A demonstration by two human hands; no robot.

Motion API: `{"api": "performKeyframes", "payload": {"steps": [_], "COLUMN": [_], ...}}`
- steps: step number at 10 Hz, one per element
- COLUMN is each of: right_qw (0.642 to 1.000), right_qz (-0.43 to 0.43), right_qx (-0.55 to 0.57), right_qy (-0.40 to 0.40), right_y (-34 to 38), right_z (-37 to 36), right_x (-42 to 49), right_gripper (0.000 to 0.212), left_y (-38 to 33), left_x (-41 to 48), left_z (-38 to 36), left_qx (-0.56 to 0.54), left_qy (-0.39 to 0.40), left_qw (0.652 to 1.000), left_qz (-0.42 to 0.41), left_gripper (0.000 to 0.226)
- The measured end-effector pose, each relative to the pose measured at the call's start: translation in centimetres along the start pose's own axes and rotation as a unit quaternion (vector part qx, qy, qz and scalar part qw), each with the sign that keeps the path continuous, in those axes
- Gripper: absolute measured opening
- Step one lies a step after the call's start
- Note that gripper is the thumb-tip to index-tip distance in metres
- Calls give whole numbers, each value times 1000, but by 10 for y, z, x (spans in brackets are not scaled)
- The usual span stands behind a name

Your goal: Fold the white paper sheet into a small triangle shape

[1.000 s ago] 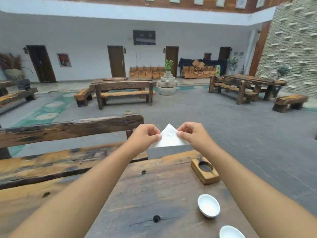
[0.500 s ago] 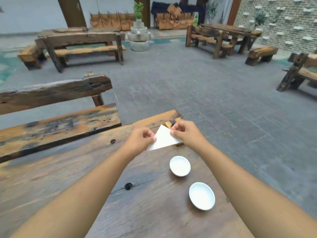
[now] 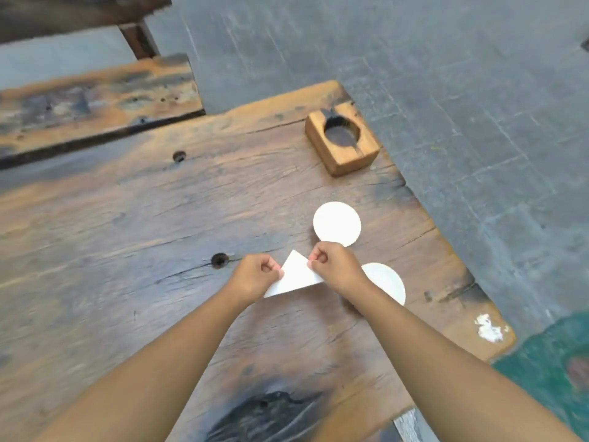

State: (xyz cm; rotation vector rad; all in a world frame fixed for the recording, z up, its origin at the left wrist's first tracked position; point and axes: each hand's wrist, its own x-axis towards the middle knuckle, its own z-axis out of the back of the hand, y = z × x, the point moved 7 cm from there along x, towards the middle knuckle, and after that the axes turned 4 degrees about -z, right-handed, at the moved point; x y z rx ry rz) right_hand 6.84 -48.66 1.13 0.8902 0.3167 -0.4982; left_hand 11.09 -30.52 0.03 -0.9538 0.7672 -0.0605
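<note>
The white paper [image 3: 294,275] is folded into a triangle with its tip pointing away from me. I hold it over the dark wooden table [image 3: 127,218]; whether it touches the wood I cannot tell. My left hand [image 3: 255,275] pinches the triangle's left edge between thumb and fingers. My right hand [image 3: 334,266] pinches its right edge near the tip. The lower right corner of the paper is hidden behind my right hand.
Two white bowls stand close by: one [image 3: 337,223] just beyond my right hand, the other [image 3: 385,282] partly under my right wrist. A wooden block with a round hole [image 3: 342,138] sits near the table's far right edge. A bench [image 3: 95,100] lies beyond the table at left.
My view has tilted down from the courtyard onto the table. Both hands have come nearer to me with the paper, from beyond the bowls to beside them, and keep their pinch.
</note>
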Motion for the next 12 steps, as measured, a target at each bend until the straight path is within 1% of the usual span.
{"api": "performKeyframes", "payload": {"steps": [1, 2, 4, 7, 9, 10, 11, 12], "right_qw": [999, 998, 996, 990, 986, 984, 980, 973], "right_qz": [-18, -34, -35, 6, 3, -9, -5, 1], "right_qx": [-25, -57, -77, -143, -166, -177, -198, -232], "right_qy": [12, 23, 29, -12, -23, -8, -5, -6], "right_y": [-18, -28, -35, -36, -34, -32, -22, -10], "right_z": [-22, -39, -59, -60, -62, -62, -60, -59], "right_x": [10, 16, 25, 28, 31, 31, 28, 18], "right_gripper": [17, 11, 7, 7, 4, 4, 11, 15], "left_y": [26, 43, 63, 62, 59, 60, 58, 62], "left_x": [10, 17, 30, 31, 28, 29, 29, 21], "left_z": [-10, -12, -18, -26, -30, -29, -26, -19], "left_qx": [11, 26, 74, 174, 213, 205, 179, 134], "left_qy": [-8, -35, -48, -82, -102, -96, -71, -45], "left_qw": [1000, 998, 995, 981, 971, 974, 981, 990], "left_qz": [23, 40, 46, -9, -49, -26, -7, 19], "left_gripper": [16, 13, 14, 13, 12, 12, 6, 7]}}
